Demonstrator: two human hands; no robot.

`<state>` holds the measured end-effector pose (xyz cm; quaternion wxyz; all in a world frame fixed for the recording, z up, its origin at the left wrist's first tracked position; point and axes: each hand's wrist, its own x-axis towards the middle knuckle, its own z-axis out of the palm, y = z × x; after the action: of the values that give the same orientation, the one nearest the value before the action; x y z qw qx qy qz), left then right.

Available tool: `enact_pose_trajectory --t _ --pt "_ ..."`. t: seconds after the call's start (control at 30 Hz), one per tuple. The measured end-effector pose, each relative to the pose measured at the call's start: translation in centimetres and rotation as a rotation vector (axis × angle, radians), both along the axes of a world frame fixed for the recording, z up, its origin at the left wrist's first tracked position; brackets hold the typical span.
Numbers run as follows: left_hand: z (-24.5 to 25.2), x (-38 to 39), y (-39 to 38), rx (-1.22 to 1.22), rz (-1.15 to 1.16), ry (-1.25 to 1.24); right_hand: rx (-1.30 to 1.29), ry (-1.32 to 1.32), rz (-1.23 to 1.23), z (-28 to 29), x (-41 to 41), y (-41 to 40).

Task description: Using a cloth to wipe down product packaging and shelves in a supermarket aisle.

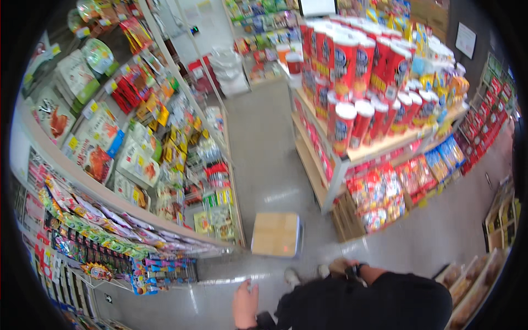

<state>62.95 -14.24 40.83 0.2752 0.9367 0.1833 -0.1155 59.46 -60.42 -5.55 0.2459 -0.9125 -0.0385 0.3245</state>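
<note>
My left hand (245, 303) is held out low in the picture over the floor, fingers apart, with nothing in it. At the bottom right my right hand (350, 264) is beside a brown thing (338, 266), perhaps cardboard, and a dark watch is on that wrist. How the right fingers lie around it is too small and blurred to tell. In front of my shoes, a taped cardboard box (275, 234) rests on a low base with a pale blue edge on the floor.
Shelves of packaged snacks (136, 161) line the left. At the right stands a wooden display table (371, 149) stacked with red canisters (344, 62), above a wooden crate (350, 218) and bagged goods (379, 194). An aisle (264, 144) runs between them. White stacked bags (229, 70) stand farther back.
</note>
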Motion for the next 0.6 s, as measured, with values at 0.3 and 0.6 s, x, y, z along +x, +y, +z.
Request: enact_pose_trajectory --t 0.3,0.6 --pt "1.0 5.6 9.7 0.009 -0.097 -0.116 0.186 0.361 -0.611 14.0 8.6 16.7" --pt "-2.4 3.8 12.5 0.048 -0.123 -0.112 0.124 0.278 -0.576 14.6 8.7 18.5"
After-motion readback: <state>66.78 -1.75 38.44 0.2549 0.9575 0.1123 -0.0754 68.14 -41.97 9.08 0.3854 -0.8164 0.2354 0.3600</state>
